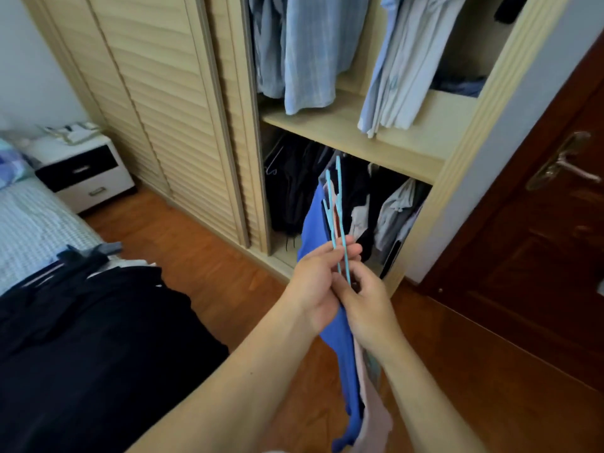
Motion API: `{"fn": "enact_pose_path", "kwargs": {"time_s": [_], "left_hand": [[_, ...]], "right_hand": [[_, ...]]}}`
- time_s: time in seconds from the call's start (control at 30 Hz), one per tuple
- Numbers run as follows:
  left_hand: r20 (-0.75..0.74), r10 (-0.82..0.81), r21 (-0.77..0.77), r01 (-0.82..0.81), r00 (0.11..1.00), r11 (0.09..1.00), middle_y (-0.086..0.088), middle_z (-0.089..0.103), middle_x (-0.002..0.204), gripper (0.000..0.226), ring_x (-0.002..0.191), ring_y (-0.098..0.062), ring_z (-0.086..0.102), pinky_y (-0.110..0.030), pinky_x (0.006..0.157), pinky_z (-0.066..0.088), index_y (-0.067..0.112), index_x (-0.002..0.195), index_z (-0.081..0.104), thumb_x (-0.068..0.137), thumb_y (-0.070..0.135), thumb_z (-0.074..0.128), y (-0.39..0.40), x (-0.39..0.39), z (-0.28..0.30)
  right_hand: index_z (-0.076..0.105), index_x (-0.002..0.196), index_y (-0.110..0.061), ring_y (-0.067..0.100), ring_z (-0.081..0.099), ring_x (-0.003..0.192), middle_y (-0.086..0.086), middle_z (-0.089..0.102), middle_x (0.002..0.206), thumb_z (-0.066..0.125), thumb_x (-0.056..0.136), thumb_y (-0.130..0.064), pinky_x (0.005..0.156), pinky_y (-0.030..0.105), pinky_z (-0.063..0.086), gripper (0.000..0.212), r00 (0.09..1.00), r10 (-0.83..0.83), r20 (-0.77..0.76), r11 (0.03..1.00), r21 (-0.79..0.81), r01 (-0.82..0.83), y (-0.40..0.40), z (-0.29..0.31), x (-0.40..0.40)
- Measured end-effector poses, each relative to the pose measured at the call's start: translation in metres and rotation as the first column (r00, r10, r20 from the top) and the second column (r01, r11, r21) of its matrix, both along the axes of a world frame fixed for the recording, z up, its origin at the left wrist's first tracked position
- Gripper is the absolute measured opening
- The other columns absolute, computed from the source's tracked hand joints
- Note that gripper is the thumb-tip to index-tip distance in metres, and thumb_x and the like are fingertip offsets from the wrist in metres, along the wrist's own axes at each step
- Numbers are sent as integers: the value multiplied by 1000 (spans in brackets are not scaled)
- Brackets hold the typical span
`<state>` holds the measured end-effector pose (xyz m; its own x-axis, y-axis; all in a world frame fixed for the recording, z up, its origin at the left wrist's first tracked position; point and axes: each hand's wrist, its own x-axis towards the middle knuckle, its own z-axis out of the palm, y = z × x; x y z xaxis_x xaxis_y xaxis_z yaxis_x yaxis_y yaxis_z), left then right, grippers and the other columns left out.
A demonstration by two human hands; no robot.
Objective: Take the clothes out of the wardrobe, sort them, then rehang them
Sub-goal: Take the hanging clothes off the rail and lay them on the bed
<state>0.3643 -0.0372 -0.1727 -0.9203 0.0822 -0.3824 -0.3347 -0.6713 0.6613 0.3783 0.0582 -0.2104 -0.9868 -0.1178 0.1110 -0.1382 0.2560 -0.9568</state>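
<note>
Before the open wardrobe (457, 152), two thin turquoise hangers (336, 207) stand nearly upright — long axis running up toward the wardrobe's lower compartment, tips just below its shelf edge. Both hands grip them: the left hand (315, 282) curls round the shafts, the right hand (366, 300) pinches their lower ends. A blue garment (340, 354) and a pale pink one (376, 416) hang down between the forearms.

hands 2 (315, 282) | teal hangers 2 (338, 204) | nightstand 1 (85, 178) | bed 1 (36, 230)
</note>
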Motion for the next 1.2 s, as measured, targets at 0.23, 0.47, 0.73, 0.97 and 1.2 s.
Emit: {"fn": "enact_pose_path", "kwargs": {"time_s": [0.23, 0.47, 0.73, 0.97, 1.2], "left_hand": [[72, 111, -83, -105, 991, 991, -2, 57, 69, 29, 68, -15, 54, -27, 72, 45, 6, 104, 66, 107, 12, 38, -34, 0, -10], [-41, 228, -77, -230, 973, 970, -2, 59, 77, 21, 71, -15, 55, -29, 73, 46, 9, 111, 61, 108, 16, 40, -125, 32, 15], [-267, 326, 53, -324, 907, 945, -2, 55, 77, 18, 79, -16, 56, -32, 82, 49, 10, 105, 56, 108, 15, 38, -285, 120, 59], [-269, 540, 23, -555, 797, 831, -2, 63, 82, 18, 88, -19, 61, -34, 85, 51, 10, 107, 57, 108, 16, 41, -526, 297, -7], [479, 730, -461, -568, 487, 682, -6, 47, 66, 25, 53, -18, 46, -26, 53, 41, 12, 78, 51, 101, 5, 47, -688, 436, -206]], "right_hand": [[68, 101, -32, 3, 68, 92, -10, 73, 96, 62, 97, -23, 76, 20, 48, 11, 984, 160, 82, 985, -73, -155, -33, -18, -5], [63, 101, -32, -4, 65, 84, -21, 70, 89, 61, 97, -24, 68, 12, 46, 10, 931, 364, 16, 931, -37, -363, -116, 11, 9], [65, 91, -33, -7, 63, 80, -22, 68, 85, 66, 92, -16, 68, 6, 44, 18, 804, 558, -204, 829, 179, -530, -270, 80, 70], [62, 84, -23, 9, 57, 83, -8, 59, 84, 68, 88, -27, 72, 24, 47, 8, 606, 767, -210, 636, 367, -678, -524, 25, 206], [38, 149, -19, 33, 44, 129, 12, 47, 138, 57, 92, -23, 109, 37, 36, 60, 447, 769, 457, 137, 566, -813, -661, -157, 328]]}}
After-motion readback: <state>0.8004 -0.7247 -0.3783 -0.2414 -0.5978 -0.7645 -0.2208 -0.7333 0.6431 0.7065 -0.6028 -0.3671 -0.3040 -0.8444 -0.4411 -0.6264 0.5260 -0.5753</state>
